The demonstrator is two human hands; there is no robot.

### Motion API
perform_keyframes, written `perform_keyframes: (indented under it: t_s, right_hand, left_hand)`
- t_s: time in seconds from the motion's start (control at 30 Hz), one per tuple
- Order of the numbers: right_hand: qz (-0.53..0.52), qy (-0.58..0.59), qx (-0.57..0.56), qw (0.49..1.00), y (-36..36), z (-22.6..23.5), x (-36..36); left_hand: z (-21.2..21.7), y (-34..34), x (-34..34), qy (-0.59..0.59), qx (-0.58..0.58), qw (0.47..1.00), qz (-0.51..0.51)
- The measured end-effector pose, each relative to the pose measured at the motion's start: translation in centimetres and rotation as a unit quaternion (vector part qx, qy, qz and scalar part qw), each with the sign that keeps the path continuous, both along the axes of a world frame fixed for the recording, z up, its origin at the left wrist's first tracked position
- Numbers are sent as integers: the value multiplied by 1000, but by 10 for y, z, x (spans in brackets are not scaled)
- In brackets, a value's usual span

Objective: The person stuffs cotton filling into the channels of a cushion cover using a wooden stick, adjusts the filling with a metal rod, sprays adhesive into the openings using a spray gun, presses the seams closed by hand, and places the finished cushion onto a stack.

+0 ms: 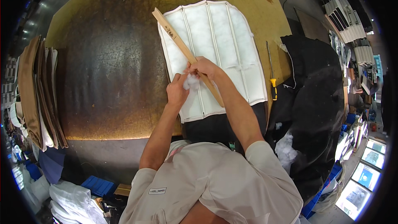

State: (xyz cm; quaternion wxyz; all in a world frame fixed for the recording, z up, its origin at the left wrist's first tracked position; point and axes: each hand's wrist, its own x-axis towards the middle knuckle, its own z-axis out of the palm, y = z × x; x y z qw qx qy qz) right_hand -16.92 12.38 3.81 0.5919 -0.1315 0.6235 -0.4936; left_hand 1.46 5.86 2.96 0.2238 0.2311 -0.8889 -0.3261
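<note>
1. Nearest, beyond the wearer's pale shirt [215, 170], black cloth [211, 129] shows under the near edge of a white quilted panel. A loose clump of fluff [286, 151] lies to the right, on a heap of black fabric [313, 74].
2. The left hand [177, 92] is over the panel's left part, its fingers seemingly pinched on a tuft of white filling [192, 82]. A small, loosely teased tuft would probably pack more evenly than a tight wad.
3. The right hand [206, 67], close beside it, has its fingers closed around a wooden stick [177, 40] near the middle. The stick slants from far left to near right; whether it touches the panel cannot be told. A grip nearer the working end should give better control.
4. The white panel [224, 37] lies flat, its long seams dividing it into strips. Pushing along a strip, gently and never across a seam, should spare the stitching; an even feel from strip to strip is worth checking.
5. Right of the panel, a yellow-handled screwdriver [273, 84] lies on the worn surface [103, 49], best kept clear of the cloth.
</note>
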Motion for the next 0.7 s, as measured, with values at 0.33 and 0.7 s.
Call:
perform_keyframes:
  t_s: [0.33, 0.7]
  right_hand:
    - [-4, -6, 74, 997, -11, 24, 7]
    - [-207, 139, 35, 968, 99, 86, 44]
  left_hand:
    - [4, 30, 86, -11, 171, 959, -225]
    - [34, -31, 124, 80, 410, 902, -108]
